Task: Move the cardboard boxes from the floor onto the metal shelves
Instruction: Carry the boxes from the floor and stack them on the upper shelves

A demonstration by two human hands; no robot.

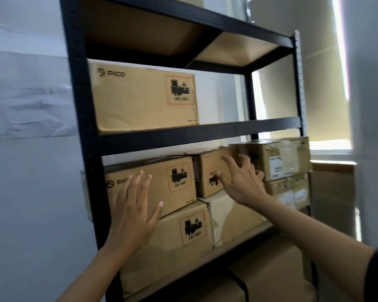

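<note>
A black metal shelf unit (196,134) fills the view. One cardboard box (144,97) with a printed logo stands alone on the upper shelf. The shelf below holds several stacked cardboard boxes. My left hand (135,205) lies flat, fingers spread, against the front of the upper left box (175,177) of that stack. My right hand (240,182) reaches with spread fingers to the smaller middle box (207,168), its fingertips at the box's front. Neither hand grips anything.
A taped, worn box (277,158) sits on another at the shelf's right end. More boxes (266,273) lie on the lowest level. A white wall (31,149) is left of the unit and a bright window (330,144) behind it. The top shelf level (238,46) is bare.
</note>
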